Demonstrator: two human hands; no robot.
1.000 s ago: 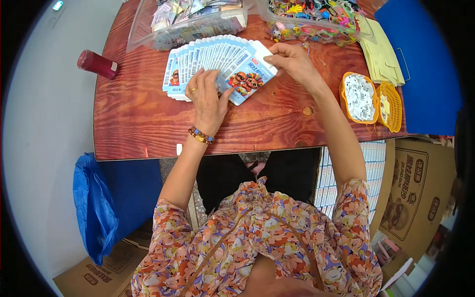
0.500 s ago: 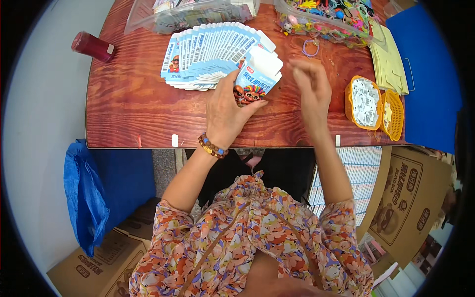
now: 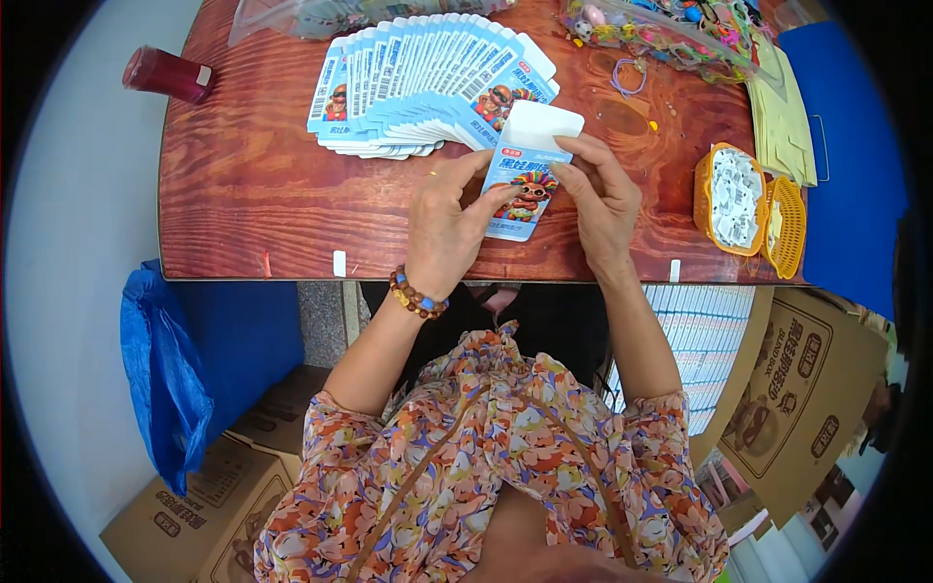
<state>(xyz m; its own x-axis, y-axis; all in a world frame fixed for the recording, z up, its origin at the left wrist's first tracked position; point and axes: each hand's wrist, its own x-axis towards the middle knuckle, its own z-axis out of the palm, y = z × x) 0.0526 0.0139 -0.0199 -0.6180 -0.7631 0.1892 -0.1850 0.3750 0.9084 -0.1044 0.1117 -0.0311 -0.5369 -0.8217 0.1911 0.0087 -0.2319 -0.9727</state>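
Note:
A small light-blue flat carton (image 3: 520,199) with a cartoon figure on its front is held between both hands, its white top flap standing up. My left hand (image 3: 449,219) grips the carton's left side, thumb across the front. At the upper right edge, below the flap, my right hand (image 3: 601,199) pinches it between thumb and fingers. Just beyond lies a fanned stack of matching cartons (image 3: 408,87), overlapping one another, with the nearest of them close to the held carton's flap. Beads circle my left wrist.
Two clear plastic bins stand at the far edge, the right one (image 3: 671,34) full of colourful trinkets. A yellow basket (image 3: 702,199) of small white packets sits at right, near yellow paper sheets (image 3: 782,117). A dark red cylinder (image 3: 167,75) lies far left; a purple band (image 3: 629,78) lies beyond my right hand.
The held carton has come away from the fanned stack, toward me and slightly right. My right hand, apart from it before, has closed on its upper right edge.

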